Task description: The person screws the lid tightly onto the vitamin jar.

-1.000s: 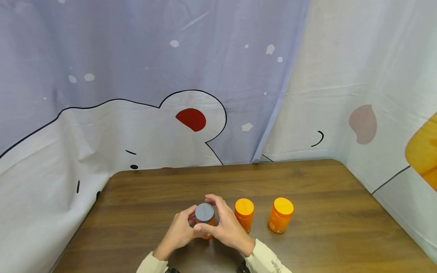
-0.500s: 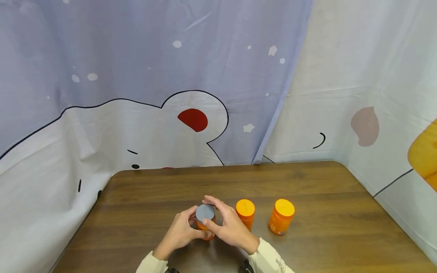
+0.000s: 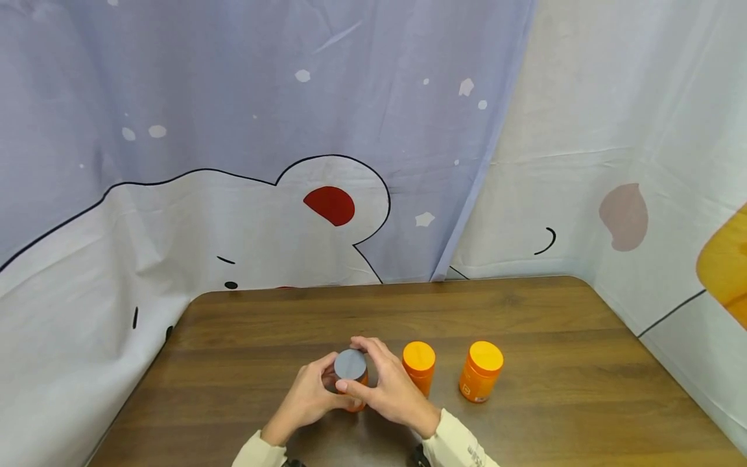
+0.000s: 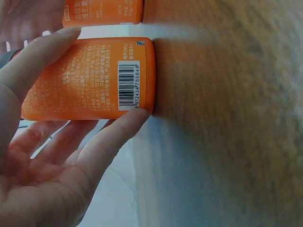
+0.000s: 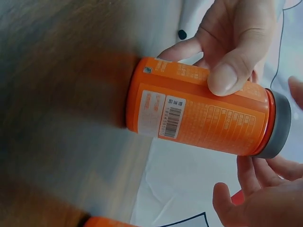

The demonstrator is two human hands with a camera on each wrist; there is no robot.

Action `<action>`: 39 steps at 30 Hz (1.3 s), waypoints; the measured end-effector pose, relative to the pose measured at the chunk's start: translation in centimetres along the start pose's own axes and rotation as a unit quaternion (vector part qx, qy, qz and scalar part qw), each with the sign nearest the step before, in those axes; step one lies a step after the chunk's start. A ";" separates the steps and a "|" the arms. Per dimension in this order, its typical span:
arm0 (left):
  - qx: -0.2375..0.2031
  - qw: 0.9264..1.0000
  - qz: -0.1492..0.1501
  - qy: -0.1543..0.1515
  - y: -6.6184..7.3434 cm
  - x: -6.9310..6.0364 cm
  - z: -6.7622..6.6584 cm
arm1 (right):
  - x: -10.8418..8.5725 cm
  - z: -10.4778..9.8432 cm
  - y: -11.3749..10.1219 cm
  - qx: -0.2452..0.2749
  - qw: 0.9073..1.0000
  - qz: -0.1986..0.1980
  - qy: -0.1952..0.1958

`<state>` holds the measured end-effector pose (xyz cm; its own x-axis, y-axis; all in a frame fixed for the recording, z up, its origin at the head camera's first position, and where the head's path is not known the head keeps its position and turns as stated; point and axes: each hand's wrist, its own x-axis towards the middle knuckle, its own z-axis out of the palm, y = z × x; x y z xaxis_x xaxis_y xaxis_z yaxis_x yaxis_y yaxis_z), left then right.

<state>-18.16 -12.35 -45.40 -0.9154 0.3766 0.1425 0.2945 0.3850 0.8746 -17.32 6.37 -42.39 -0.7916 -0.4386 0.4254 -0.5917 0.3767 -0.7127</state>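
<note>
An orange supplement jar (image 5: 203, 118) with a barcode label and a grey lid (image 3: 351, 364) stands upright on the table. My left hand (image 3: 306, 394) grips the jar's body from the left, its thumb laid across the label in the right wrist view. Around the grey lid curl the fingers of my right hand (image 3: 393, 394), touching its side; the thumb is near the front rim. The lid sits on the jar's neck. Just right of my right hand is a second orange jar (image 3: 419, 371), partly hidden by that hand.
A third orange jar (image 3: 481, 371), with a yellow-orange lid, stands farther right. All the jars are on a brown wooden table (image 3: 554, 402). A printed curtain (image 3: 245, 220) hangs behind the table and along both sides.
My right thumb moves onto the lid's top, then back toward its front rim. The right fingers shift slightly round the lid. My left hand and the jar stay in place.
</note>
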 end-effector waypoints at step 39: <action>-0.038 0.999 0.000 -0.021 0.2 -0.1 -0.3 | 0.1 -0.1 0.5 0.040 0.999 -0.007 -0.006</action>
<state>-18.09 -12.52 -45.11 -0.9026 0.4121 0.1245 0.2717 0.3210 0.9073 -17.70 6.56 -42.62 -0.7811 -0.4526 0.4300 -0.5885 0.3037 -0.7493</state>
